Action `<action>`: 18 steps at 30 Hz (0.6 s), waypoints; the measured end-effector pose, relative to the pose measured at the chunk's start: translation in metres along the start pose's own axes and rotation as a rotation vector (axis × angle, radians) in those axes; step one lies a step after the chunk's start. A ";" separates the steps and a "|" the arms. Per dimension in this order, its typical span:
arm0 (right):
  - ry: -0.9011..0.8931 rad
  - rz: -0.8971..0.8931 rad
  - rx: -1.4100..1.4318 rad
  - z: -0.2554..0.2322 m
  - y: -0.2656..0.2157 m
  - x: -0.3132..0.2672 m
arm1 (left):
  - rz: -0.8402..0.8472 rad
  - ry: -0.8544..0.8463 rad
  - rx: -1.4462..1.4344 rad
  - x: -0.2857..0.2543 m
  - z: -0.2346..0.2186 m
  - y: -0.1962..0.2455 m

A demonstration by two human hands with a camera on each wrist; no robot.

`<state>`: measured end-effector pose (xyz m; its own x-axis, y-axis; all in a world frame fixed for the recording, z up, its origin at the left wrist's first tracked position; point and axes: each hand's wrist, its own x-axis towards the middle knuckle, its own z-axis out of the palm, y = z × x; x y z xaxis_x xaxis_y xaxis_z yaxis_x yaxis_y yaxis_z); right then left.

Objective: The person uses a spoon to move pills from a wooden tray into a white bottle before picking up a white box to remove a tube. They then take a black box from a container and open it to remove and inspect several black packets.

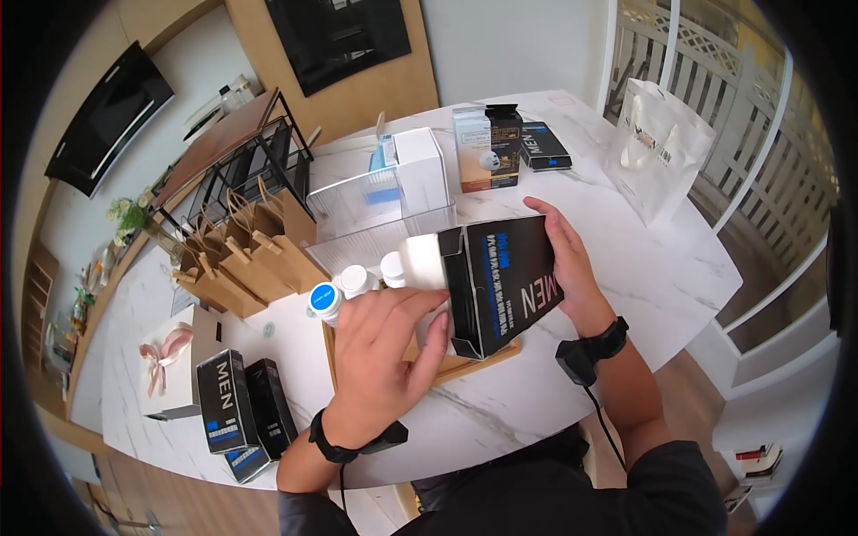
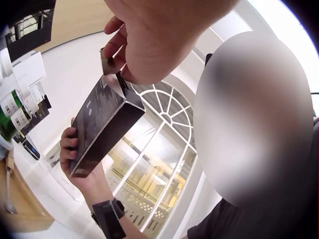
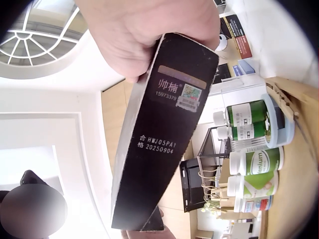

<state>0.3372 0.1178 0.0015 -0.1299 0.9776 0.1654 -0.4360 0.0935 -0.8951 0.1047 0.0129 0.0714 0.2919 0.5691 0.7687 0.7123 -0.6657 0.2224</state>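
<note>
A black box lettered MEN [image 1: 514, 286] is tilted up over the table, its end on the left side opened. My right hand [image 1: 576, 268] grips it from the far end, thumb and fingers on opposite faces. The right wrist view shows a printed narrow side [image 3: 162, 129] with a small label. At the opened end my left hand [image 1: 380, 348] pinches the end flap [image 2: 107, 63] between thumb and fingers. Behind the left hand stand white-capped bottles [image 1: 359, 280], one with a blue top [image 1: 325, 299]. Green bottles [image 3: 261, 160] show in the right wrist view.
A wooden tray [image 1: 483, 362] lies under the hands. Left are more black boxes [image 1: 223, 402], a white gift bag with pink ribbon [image 1: 183, 357] and brown paper bags [image 1: 255, 246]. Behind stand a clear organizer [image 1: 357, 210], an upright box [image 1: 487, 152] and a white bag [image 1: 661, 147].
</note>
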 end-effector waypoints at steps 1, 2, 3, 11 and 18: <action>-0.009 0.002 -0.003 0.000 0.000 -0.001 | -0.053 -0.010 -0.061 -0.002 0.000 0.002; 0.002 -0.025 0.017 0.001 -0.001 -0.001 | -0.112 -0.016 -0.118 -0.002 0.001 0.003; 0.014 -0.051 0.037 0.001 -0.001 -0.002 | -0.117 -0.009 -0.114 -0.002 0.001 0.003; 0.021 -0.128 0.043 0.004 -0.001 -0.004 | -0.264 -0.097 -0.372 -0.004 0.001 0.001; 0.008 -0.189 0.053 -0.002 0.006 -0.004 | -0.451 -0.130 -0.646 -0.007 0.002 0.005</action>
<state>0.3369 0.1150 -0.0052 -0.0343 0.9451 0.3249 -0.4980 0.2657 -0.8255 0.1072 0.0062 0.0660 0.1644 0.8753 0.4548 0.2807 -0.4835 0.8291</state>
